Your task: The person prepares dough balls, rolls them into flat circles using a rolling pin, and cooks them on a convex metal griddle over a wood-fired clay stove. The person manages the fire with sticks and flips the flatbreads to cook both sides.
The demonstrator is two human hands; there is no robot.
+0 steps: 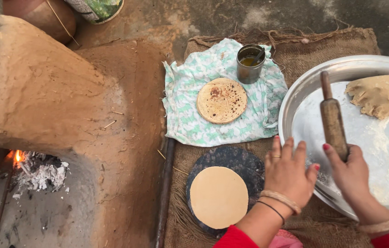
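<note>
My right hand (350, 171) grips the near handle of a wooden rolling pin (333, 117), which lies over a large steel tray (305, 92). My left hand (288, 172) rests with fingers spread on the tray's near left rim, holding nothing. A raw rolled flatbread (219, 197) lies on a dark round board (240, 158) just left of my left hand. A lump of dough (380, 95) sits at the tray's far right, with flour dusted below it.
A cooked, browned flatbread (221, 100) lies on a green-printed cloth (190, 124) beside a metal cup (249, 63) of yellow fat with a spoon. A clay stove (42, 96) at left has fire and ash (38, 172) in its mouth. Burlap sacking (323, 43) covers the ground.
</note>
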